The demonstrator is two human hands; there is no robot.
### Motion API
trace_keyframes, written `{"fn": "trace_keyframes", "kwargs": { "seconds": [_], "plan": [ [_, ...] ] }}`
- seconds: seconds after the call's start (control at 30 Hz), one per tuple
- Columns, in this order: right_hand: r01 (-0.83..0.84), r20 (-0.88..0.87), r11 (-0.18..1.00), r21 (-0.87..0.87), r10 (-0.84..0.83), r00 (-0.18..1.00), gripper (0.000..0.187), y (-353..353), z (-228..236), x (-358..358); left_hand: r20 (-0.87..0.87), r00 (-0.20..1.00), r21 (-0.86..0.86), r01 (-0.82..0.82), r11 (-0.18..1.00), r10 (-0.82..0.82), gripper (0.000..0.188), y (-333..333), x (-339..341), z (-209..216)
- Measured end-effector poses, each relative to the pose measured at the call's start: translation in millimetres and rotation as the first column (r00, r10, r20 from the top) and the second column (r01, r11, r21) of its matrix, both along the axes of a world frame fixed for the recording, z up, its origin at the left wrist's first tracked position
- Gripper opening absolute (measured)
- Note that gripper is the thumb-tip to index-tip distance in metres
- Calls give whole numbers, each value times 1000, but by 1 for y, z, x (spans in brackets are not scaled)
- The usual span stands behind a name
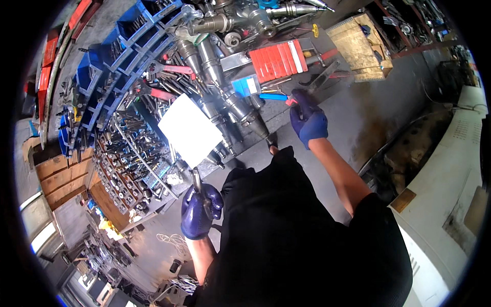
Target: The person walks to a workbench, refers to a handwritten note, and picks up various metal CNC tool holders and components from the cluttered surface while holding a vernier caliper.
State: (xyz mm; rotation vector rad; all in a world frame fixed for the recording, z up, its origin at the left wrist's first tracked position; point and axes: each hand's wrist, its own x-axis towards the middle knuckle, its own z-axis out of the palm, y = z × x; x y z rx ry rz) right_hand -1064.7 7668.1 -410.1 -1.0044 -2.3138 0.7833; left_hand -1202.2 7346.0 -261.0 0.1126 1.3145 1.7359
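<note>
My left hand (200, 211), in a dark blue glove, is closed around a grey metal tool (197, 180). The tool's shiny end points up toward the bench, and its exact kind is unclear. My right hand (309, 121), gloved the same way, reaches to the bench's front edge. Its fingers close on a small red piece (291, 101), with a slim blue bar (273, 96) right beside it. I cannot tell whether the two are joined. Between my hands, a white sheet (190, 130) lies over loose tools. Near the right hand are red flat cases (279, 60) and a blue-and-white box (246, 86).
Large steel tool holders (245, 115) lie across the bench. Blue bins (123, 48) and a rack of small metal parts (115, 179) line the left. A worn wooden box (360, 46) sits far right. A white machine casing (440, 184) stands to my right.
</note>
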Motion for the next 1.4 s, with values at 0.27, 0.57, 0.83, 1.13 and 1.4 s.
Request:
{"fn": "trace_keyframes", "kwargs": {
  "seconds": [0.27, 0.57, 0.83, 1.13, 1.4],
  "plan": [
    [-218, 82, 967, 134, 208, 975, 37, 44, -44, 2, -10, 1000, -82, 1, 997, -2, 53, 19, 7, 20],
    [-220, -14, 973, 68, 221, 975, 33, 47, -28, 3, 125, 990, -54, -51, 997, 58, 43, 10, -9, -1],
    [-575, -383, 662, -482, 431, 817, 29, -37, 101, -33, 53, 948, -92, 318, 944, -314, 34, 68, -37, 12],
    [-463, -451, 467, -753, 146, 880, 28, -71, 177, -39, 87, 737, 19, 672, 741, -671, 35, 106, -55, 22],
    [-442, -486, 548, -711, 72, 871, 23, -80, 197, -42, -349, 732, -107, 589, 801, -585, 32, 106, -33, -8]
  ]
}}
